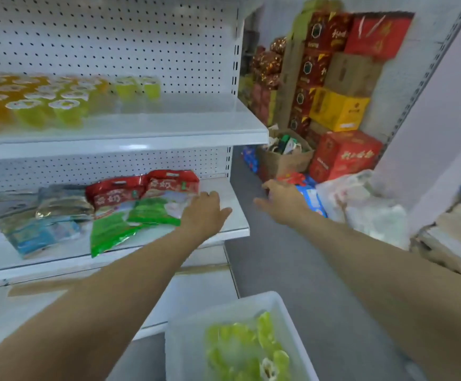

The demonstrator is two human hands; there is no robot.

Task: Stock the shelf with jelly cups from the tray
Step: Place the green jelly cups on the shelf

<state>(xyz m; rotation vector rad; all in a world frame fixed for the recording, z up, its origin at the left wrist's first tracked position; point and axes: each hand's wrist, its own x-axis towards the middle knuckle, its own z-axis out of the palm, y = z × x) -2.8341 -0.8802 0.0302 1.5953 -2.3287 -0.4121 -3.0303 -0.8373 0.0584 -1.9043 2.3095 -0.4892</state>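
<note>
Your left hand (204, 213) and right hand (281, 199) stretch forward, both slack and holding nothing, while the green jelly cups (240, 345) sit in the tray (224, 306) below, back toward you between your forearms (119, 292).

— What is showing of the person?
— Only 2 limbs are showing: the left arm (100, 298) and the right arm (388, 265), each looking long and slim and ending in a hand.
— Is the person wearing anything on them?
— Both are showing bare skin along all their visible length. The left hand (206, 213) and the right hand (280, 200) are going bare as well.
— Any finer marks?
— Blur is softening the fingers (270, 187), so nails and knuckles are coming out too vague to tell.
</note>
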